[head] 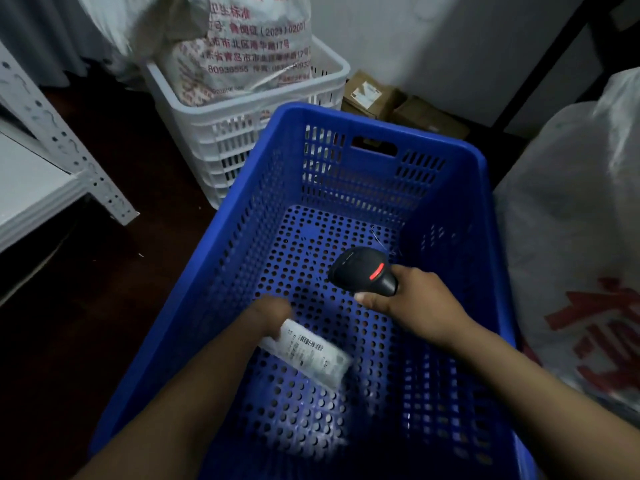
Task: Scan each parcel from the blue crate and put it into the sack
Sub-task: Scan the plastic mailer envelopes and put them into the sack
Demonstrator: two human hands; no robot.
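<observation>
The right hand point(415, 303) has its fingers curled round the handle of a black scanner point(363, 271), thumb lying along the handle's near side. The scanner's head, with a red strip on top, points away from the person and over the crate floor. The left hand point(272, 315) is blurred, so how each finger lies cannot be told, but it grips one end of the parcel point(315, 353). This is a white packet with a barcode label facing up, and it slants out from under the hand towards the right. The parcel sits inside the blue crate point(381, 128), low over its perforated floor and below and left of the scanner, apart from it. Whether it touches the floor cannot be told. Both forearms reach in over the crate's near edge. Just beside the crate on the right stands the sack point(571, 220), white with red print. Behind the blue crate is a white crate point(221, 140) holding a printed bag point(249, 46). Cardboard boxes point(374, 95) lie against the wall, and a white metal shelf point(52, 133) stands at the left.
</observation>
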